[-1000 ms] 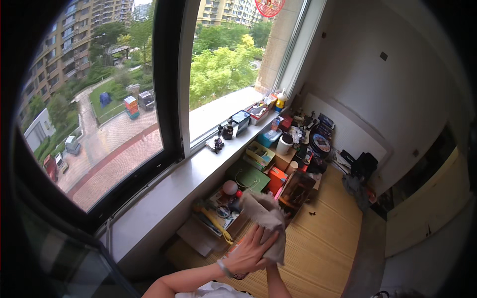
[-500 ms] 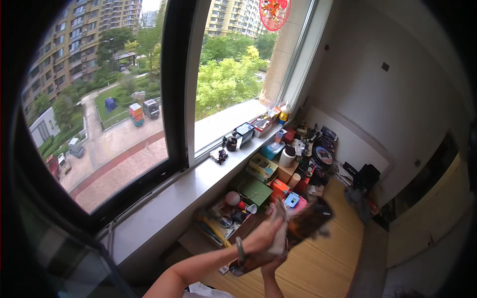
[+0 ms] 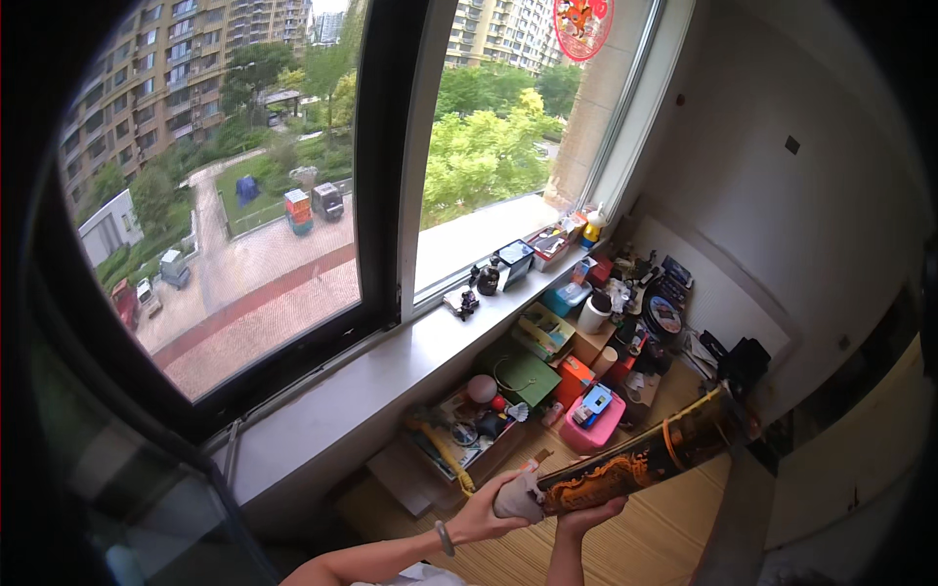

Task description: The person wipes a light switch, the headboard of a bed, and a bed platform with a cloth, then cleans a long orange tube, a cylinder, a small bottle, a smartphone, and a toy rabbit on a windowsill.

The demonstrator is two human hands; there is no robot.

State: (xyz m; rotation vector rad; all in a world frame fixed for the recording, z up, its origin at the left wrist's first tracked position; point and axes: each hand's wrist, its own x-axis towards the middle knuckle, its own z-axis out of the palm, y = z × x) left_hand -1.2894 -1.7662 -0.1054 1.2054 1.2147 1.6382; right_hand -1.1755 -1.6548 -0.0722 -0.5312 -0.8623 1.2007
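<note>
The fingers of the left hand (image 3: 481, 512) pinch a greyish cloth (image 3: 518, 499) against the near end of a black-and-orange tube (image 3: 640, 466), lower right of frame; the right hand's (image 3: 588, 520) curl beneath it. The tube looks stiff, light, and slippery, probably dentable, best cradled around its middle; the cloth looks soft.
</note>
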